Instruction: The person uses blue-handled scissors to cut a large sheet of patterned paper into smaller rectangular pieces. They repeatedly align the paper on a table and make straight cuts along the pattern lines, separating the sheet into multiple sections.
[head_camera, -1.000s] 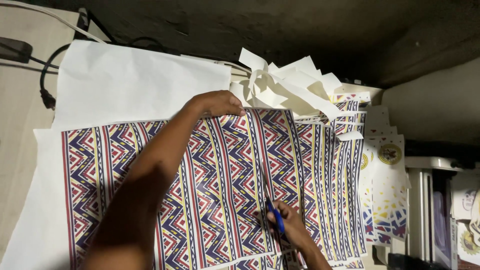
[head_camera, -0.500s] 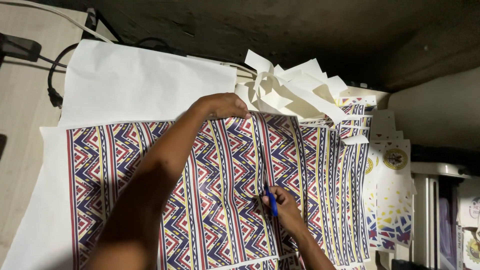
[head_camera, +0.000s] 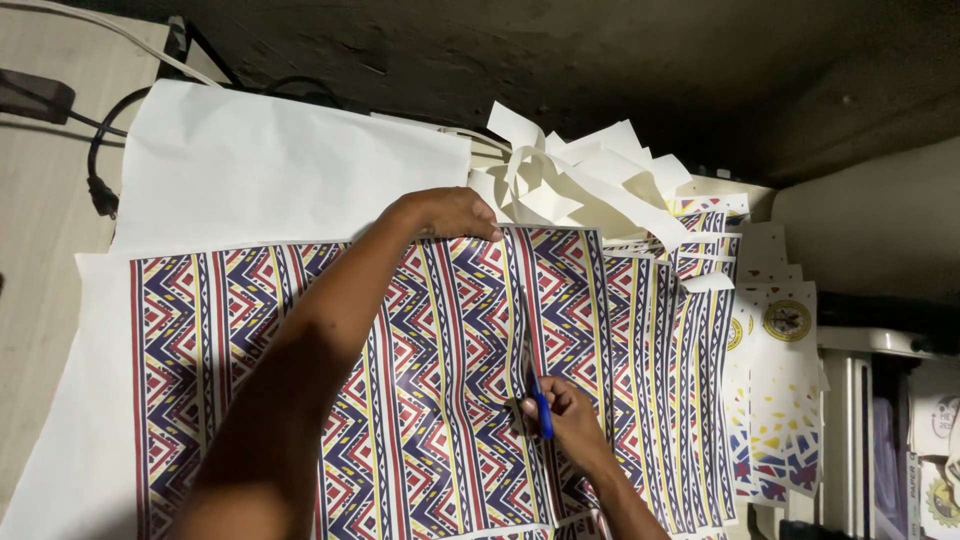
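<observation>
Patterned paper sheet, printed with zigzag stripes in blue, red, yellow and white, lies flat across the work surface and fills most of the lower half of the view. Left hand rests palm down on the sheet's far edge, fingers flattened and spread slightly, pressing the paper; it grips nothing. Right hand is closed around the blue handles of the scissors, whose blades point away from the person along one of the printed stripes, inside the sheet. Whether the blades are parted cannot be told. A plain white sheet lies beyond the patterned one, partly under it. A heap of white paper offcuts sits just beyond and to the right of the left hand. More printed sheets with round yellow emblems are stacked at the right side, next to the patterned sheet. A black cable runs along the upper left, beside the white sheet.
</observation>
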